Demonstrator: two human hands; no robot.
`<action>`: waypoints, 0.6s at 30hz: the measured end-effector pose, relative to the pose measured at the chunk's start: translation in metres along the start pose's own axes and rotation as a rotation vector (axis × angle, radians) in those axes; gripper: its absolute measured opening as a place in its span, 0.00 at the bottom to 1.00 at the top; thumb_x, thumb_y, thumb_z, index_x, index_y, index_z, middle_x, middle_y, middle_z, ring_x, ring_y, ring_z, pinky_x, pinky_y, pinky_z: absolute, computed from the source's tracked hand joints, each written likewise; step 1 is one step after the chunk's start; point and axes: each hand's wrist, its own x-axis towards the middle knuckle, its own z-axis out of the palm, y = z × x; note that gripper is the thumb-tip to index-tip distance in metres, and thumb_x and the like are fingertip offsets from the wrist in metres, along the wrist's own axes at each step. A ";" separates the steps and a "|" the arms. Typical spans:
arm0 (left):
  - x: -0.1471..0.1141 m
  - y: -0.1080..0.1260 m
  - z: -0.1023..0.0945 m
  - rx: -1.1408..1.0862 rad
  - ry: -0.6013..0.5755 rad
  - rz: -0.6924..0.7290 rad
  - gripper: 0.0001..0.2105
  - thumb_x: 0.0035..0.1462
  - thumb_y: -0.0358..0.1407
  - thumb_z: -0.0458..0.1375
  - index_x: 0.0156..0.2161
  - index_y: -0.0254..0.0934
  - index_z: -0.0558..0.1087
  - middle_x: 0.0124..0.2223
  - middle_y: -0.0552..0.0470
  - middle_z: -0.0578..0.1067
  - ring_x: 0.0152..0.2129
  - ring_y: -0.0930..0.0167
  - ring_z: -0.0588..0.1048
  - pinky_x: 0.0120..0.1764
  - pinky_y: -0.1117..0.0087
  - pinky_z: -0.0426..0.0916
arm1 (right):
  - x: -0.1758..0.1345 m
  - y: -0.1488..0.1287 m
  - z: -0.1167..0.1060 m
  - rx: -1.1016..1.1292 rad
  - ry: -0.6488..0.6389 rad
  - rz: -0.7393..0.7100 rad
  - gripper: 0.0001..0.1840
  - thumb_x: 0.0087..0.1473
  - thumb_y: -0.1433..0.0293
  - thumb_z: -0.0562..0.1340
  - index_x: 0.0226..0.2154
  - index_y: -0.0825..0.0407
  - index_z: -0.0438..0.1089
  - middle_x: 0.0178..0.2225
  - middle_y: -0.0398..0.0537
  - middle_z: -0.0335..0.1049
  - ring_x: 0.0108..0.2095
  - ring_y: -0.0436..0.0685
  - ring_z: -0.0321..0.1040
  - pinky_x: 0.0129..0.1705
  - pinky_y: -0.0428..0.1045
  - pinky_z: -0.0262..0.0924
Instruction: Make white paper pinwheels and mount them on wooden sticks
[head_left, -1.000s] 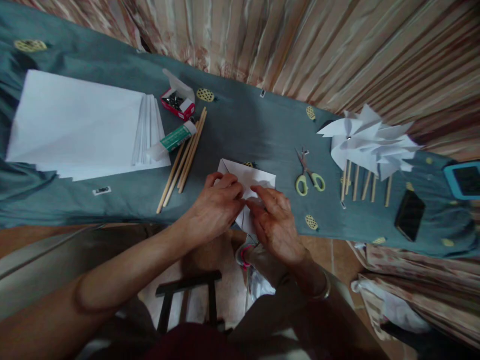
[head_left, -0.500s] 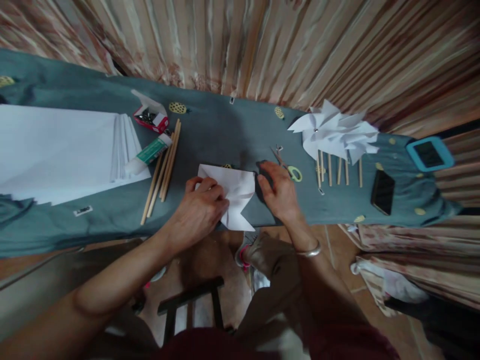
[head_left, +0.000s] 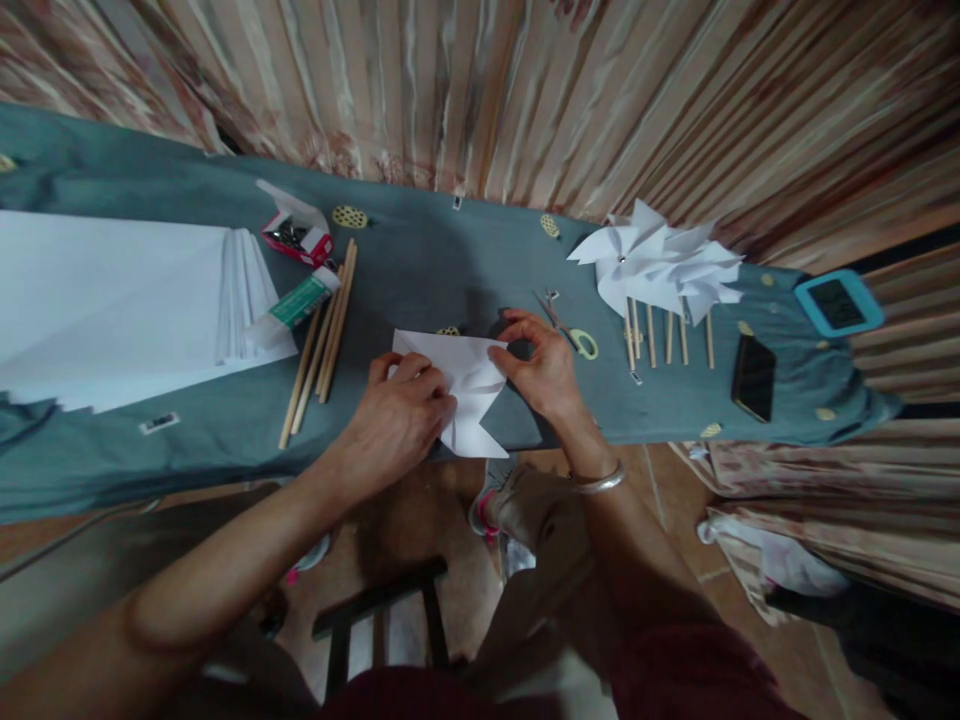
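Note:
A white sheet of paper [head_left: 474, 385] with cut, pointed corners lies near the table's front edge. My left hand [head_left: 409, 410] has its fingers curled onto the paper's left part, and they hide what lies under them. At the upper right corner of the sheet, the thumb and forefinger of my right hand [head_left: 541, 365] come together on the paper's tip. Just beyond that hand lie scissors [head_left: 583, 344] with a yellow-green handle.
To the left are wooden sticks [head_left: 325, 345], a glue stick [head_left: 296, 305], a red box of small metal pieces [head_left: 298, 238] and white paper sheets [head_left: 112, 300]. Paper pinwheels [head_left: 660, 260] on sticks, a phone [head_left: 754, 378] and a blue-framed device [head_left: 840, 303] lie right.
My right hand has moved left to the paper's upper right corner, and its thumb and forefinger have closed there. My left hand has stayed on the sheet. The view has shifted slightly.

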 end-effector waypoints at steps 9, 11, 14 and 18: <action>-0.003 0.002 0.002 -0.015 0.031 -0.016 0.09 0.61 0.30 0.55 0.36 0.38 0.78 0.37 0.48 0.76 0.42 0.59 0.68 0.46 0.52 0.57 | -0.014 -0.028 0.005 -0.196 0.021 -0.287 0.05 0.58 0.71 0.60 0.33 0.50 0.73 0.52 0.52 0.72 0.52 0.61 0.66 0.56 0.60 0.62; -0.005 0.002 0.002 -0.012 0.023 -0.024 0.09 0.62 0.30 0.54 0.37 0.39 0.78 0.37 0.48 0.75 0.42 0.59 0.68 0.45 0.52 0.57 | -0.019 -0.032 0.006 -0.196 0.005 -0.331 0.07 0.60 0.71 0.60 0.33 0.50 0.74 0.51 0.51 0.72 0.52 0.60 0.66 0.55 0.58 0.64; -0.006 0.001 0.002 -0.019 0.027 -0.031 0.10 0.63 0.31 0.54 0.38 0.39 0.78 0.36 0.48 0.75 0.41 0.59 0.67 0.45 0.53 0.57 | -0.028 -0.037 0.005 -0.166 -0.027 -0.337 0.09 0.61 0.70 0.59 0.35 0.50 0.76 0.50 0.51 0.73 0.51 0.59 0.67 0.54 0.57 0.64; -0.006 0.002 0.000 -0.052 0.019 -0.037 0.11 0.64 0.33 0.53 0.40 0.38 0.79 0.36 0.48 0.75 0.41 0.61 0.67 0.47 0.53 0.56 | -0.037 -0.040 0.003 -0.153 -0.075 -0.304 0.10 0.62 0.70 0.59 0.37 0.50 0.78 0.46 0.50 0.76 0.46 0.59 0.69 0.50 0.56 0.65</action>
